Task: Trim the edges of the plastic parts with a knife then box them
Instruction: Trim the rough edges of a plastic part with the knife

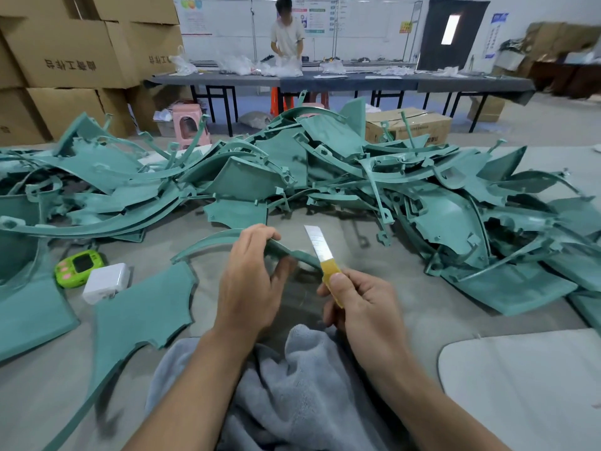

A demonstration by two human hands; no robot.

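Note:
My left hand grips a long curved teal plastic strip near its middle, holding it just above the table. My right hand holds a yellow-handled utility knife, its silver blade extended and pointing up, close to the strip's right end. A big heap of teal plastic parts covers the table behind. A flat teal panel lies to the left of my left forearm.
A green timer and a white charger block sit at the left. A grey towel lies on my lap. A white board is at the right. Cardboard boxes are stacked far left; another box stands behind the heap. A person works at a far table.

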